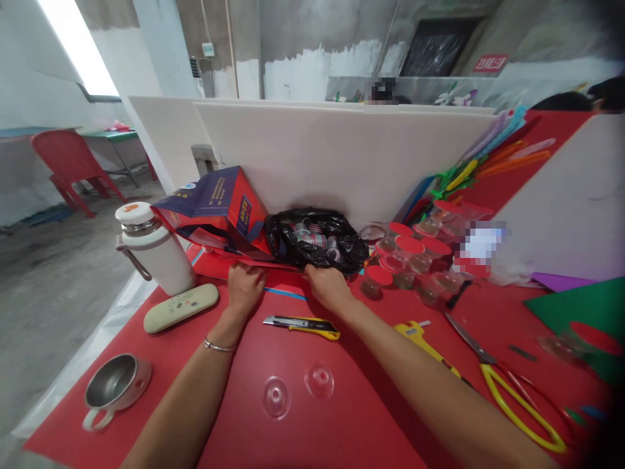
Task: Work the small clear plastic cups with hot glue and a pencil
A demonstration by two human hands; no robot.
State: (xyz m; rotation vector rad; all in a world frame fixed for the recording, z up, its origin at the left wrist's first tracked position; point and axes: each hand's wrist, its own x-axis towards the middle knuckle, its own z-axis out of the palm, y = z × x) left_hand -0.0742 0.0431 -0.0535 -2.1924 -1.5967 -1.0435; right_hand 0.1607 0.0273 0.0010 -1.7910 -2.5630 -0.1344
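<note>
A red and dark-blue paper bag [222, 202] lies on its side at the back of the red table. My left hand [245, 286] is closed at its near red edge, fingers curled over it and partly hidden. At the right end of that edge, my right hand [328, 286] is closed too, its fingertips hard to see. Just behind it sits a black plastic bag [349, 244] with crumpled clear plastic pieces inside. A yellow utility knife [312, 326], its blade pointing left, lies between my forearms. Nearer me are two clear plastic domed pieces [277, 397].
To the left stand a white thermos [159, 251], a green oblong case [181, 308] and a metal cup [117, 384]. Several red-lidded jars [409, 246], a yellow glue gun [420, 339] and yellow-handled scissors [517, 397] lie right. A white board [332, 156] rises behind.
</note>
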